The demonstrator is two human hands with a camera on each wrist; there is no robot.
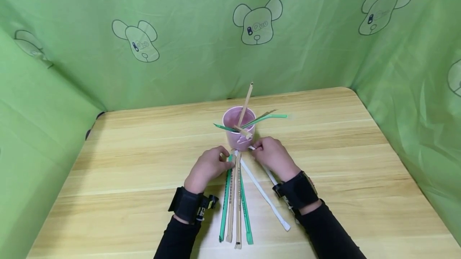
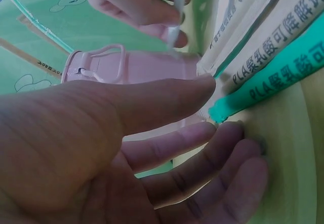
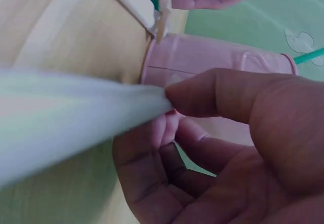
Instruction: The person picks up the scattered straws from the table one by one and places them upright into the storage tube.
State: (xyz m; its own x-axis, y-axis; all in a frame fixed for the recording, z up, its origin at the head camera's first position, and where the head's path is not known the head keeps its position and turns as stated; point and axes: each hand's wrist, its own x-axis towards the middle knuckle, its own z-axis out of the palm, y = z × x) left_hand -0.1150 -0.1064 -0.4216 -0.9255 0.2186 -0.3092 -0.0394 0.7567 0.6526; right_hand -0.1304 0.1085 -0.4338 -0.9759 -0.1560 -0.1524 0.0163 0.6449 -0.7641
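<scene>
My right hand (image 1: 273, 157) pinches the end of a white wrapped straw (image 3: 76, 122) between thumb and fingertips, just right of the pink cup (image 1: 232, 141). My left hand (image 1: 210, 165) is beside the cup-side ends of the straws on the table, thumb and fingers spread loosely around the end of a green straw (image 2: 273, 79). Next to that one lie two tan printed straws (image 1: 231, 207), another green straw (image 1: 246, 215) and a white straw (image 1: 264, 197) slanting to the right. Part of the held straw is hidden under my right wrist.
Several green and tan straws stick out of the cup; a tall tan straw (image 1: 245, 105) stands highest, and a green straw (image 1: 277, 116) leans out right. Green fabric walls (image 1: 194, 71) surround the wooden table (image 1: 126, 163) at the back and sides.
</scene>
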